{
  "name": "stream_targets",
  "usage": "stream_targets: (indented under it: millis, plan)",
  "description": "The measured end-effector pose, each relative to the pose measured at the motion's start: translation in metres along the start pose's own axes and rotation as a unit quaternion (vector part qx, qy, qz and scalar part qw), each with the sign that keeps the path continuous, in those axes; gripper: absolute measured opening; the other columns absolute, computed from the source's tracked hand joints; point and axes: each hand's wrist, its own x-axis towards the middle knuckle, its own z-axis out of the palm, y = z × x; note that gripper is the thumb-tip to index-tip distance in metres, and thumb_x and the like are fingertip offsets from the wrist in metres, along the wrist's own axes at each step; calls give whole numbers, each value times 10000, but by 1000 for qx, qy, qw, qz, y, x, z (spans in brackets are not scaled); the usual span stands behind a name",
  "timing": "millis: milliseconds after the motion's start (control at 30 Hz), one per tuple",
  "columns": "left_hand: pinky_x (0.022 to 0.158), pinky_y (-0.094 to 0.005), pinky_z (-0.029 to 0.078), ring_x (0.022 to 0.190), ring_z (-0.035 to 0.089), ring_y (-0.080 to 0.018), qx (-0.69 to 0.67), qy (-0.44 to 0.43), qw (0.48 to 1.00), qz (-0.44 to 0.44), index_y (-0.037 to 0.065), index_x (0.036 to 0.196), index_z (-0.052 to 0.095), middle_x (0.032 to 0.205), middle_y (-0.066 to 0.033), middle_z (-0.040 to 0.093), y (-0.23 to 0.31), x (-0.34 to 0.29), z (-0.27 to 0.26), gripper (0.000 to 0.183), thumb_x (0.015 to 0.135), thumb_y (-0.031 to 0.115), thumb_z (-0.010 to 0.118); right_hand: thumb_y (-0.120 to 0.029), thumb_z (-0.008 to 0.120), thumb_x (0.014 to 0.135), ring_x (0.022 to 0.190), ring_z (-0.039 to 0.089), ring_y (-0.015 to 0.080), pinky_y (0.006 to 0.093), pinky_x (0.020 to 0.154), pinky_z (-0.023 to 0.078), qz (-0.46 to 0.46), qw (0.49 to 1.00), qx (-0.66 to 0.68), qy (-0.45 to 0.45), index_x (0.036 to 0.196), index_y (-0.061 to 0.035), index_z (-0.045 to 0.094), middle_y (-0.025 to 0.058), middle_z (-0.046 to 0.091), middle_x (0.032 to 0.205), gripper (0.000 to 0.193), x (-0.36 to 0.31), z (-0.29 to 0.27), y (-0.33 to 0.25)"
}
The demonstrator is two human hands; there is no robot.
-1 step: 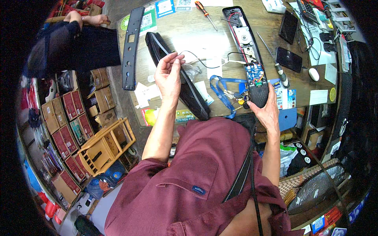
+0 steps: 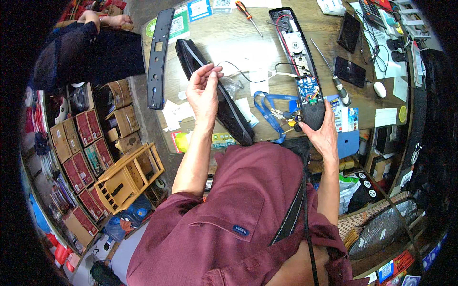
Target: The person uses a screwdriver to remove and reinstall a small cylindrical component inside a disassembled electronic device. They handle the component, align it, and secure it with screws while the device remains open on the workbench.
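Observation:
My left hand is raised over the table, thumb and fingertips pinched together on the end of a thin black cable. Below it lies a long black padded case or cover. My right hand grips the near end of a long black smart door lock body, thumb on the left side and fingers along the right. The lock's inside faces up, with a blue circuit board, red wires and a pale motor part. A bunch of keys on a blue lanyard lies beside my thumb.
A black perforated panel lies at the table's left. Screwdrivers, two phones and a white mouse rest on the wooden table. Another person's arm shows at far left. A wooden chair and stacked boxes stand left.

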Motion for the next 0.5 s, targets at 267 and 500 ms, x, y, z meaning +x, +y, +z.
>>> stream_targets:
  millis: [267,500]
  plan:
    - [901,-298,561,947,699,-175,-7,14,1000,3,-47,1215,617,1109,-166,723,-6,-2,-7,232,993,18,608,-343,873,721,1353,472,409,452,1109,412,0,1000,6,-2,1550,-14,267,265,445,1470,1078,0,1,3]
    - [895,-300,562,954,696,-172,-14,9,1000,6,-45,1214,617,1105,-162,723,-2,-1,-3,230,993,13,605,-388,831,804,1178,589,333,433,998,488,-9,993,112,49,1520,-12,353,212,561,1327,939,4,-1,23]
